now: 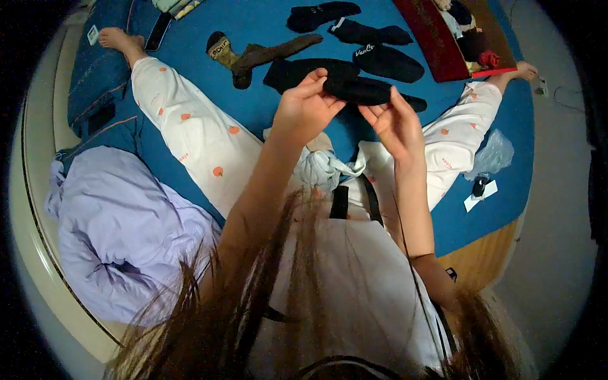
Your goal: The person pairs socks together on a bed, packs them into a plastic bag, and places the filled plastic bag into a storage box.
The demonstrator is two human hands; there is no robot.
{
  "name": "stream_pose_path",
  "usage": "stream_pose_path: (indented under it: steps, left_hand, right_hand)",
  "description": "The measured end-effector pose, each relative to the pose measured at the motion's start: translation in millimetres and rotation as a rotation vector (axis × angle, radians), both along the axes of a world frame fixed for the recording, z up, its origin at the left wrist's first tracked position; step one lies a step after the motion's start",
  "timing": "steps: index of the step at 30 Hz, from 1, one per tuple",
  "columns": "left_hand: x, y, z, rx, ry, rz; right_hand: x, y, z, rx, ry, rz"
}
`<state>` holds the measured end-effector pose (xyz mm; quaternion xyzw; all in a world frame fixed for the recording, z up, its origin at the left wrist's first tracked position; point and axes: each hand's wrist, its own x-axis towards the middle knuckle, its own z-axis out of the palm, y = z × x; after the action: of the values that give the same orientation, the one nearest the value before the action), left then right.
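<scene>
A black sock (pixel 362 90) is stretched between my two hands, above the blue bed cover. My left hand (pixel 305 104) pinches its left end between thumb and fingers. At its other end my right hand (pixel 398 123) grips it the same way. Just beyond lies another black sock (pixel 288 73), partly hidden by the held one. Farther out are a black sock with white lettering (pixel 388 63), a dark sock (pixel 370 31) and a black sock (pixel 323 16). To the left rest a brown sock (pixel 278 52) and a dark sock with a yellowish patterned part (pixel 221 50).
My legs in white patterned trousers (pixel 196 126) spread on the blue cover (pixel 183 38). A red box (pixel 437 44) with cloth items stands far right. Lilac bedding (pixel 120 221) lies left, a phone (pixel 158 30) far left, a clear plastic bag (pixel 494 154) right. Light cloth (pixel 320 166) lies between my legs.
</scene>
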<state>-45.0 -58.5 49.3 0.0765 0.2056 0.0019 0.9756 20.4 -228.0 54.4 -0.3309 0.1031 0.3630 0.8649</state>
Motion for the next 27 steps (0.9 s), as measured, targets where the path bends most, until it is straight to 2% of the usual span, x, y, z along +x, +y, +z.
stream_pose_path:
  steps: [1,3,4,5,8,10,12,13,16,17,20,21,22,24,25,26,27]
  left_hand:
    - [1.6,-0.1,-1.8,-0.095,-0.073,-0.027]
    - [2.7,0.9,-21.0,1.026,-0.472,-0.086]
    - [2.8,-8.0,-5.3,0.948,-0.325,-0.227]
    - [2.8,-17.0,10.4,0.858,-0.171,-0.356]
    - [14.9,-20.9,-4.9,1.318,-0.042,-0.287]
    - [32.9,-0.7,-26.4,1.379,-0.052,-0.051]
    - [38.1,5.8,-27.9,1.136,0.072,-0.113]
    - [38.0,8.5,-28.9,1.026,0.088,-0.162]
    - [28.9,6.5,-10.8,0.611,-0.059,-0.089]
    - [24.4,3.2,-13.8,0.565,-0.146,-0.081]
    - [8.0,-13.3,-5.2,0.685,-0.233,-0.119]
    - [2.7,-22.7,-7.5,0.751,-0.17,-0.13]
    - [-1.5,-31.7,-15.1,0.817,-0.101,-0.14]
    - [-6.1,-35.1,-35.3,1.25,0.119,-0.157]
    - [-7.3,-36.4,-41.0,1.42,0.156,-0.091]
    - [-5.4,-38.6,-52.8,1.327,0.174,-0.069]
    - [-5.7,-37.5,-48.3,1.391,0.234,-0.156]
  right_hand:
    - [4.9,0.6,4.6,0.094,0.068,-0.005]
    - [15.8,-3.4,9.6,0.188,0.11,-0.026]
    - [21.6,-7.1,8.8,0.234,0.134,-0.035]
    - [28.3,-13.0,4.0,0.172,0.1,-0.012]
    - [17.9,-5.7,20.7,-0.159,-0.17,0.087]
    - [3.3,7.8,26.3,-0.399,-0.5,0.244]
    - [1.4,15.7,28.4,-0.856,-1.05,0.388]
    - [0.2,19.6,31.0,-1.027,-1.152,0.319]
    - [7.8,21.0,35.8,-1.206,-1.175,0.215]
    - [9.8,21.6,28.1,-1.156,-1.225,0.098]
    - [22.9,13.8,9.1,-1.114,-1.357,-0.038]
    - [22.8,12.1,3.5,-1.065,-1.278,-0.036]
    - [21.6,8.6,-8.6,-0.909,-1.141,-0.018]
    - [6.6,9.0,-13.2,-0.741,-0.767,-0.025]
    - [0.6,5.3,-20.5,-0.727,-0.69,-0.031]
    - [-5.5,2.7,-26.6,-0.716,-0.612,-0.035]
    - [-12.4,2.2,-27.2,-0.689,-0.643,-0.052]
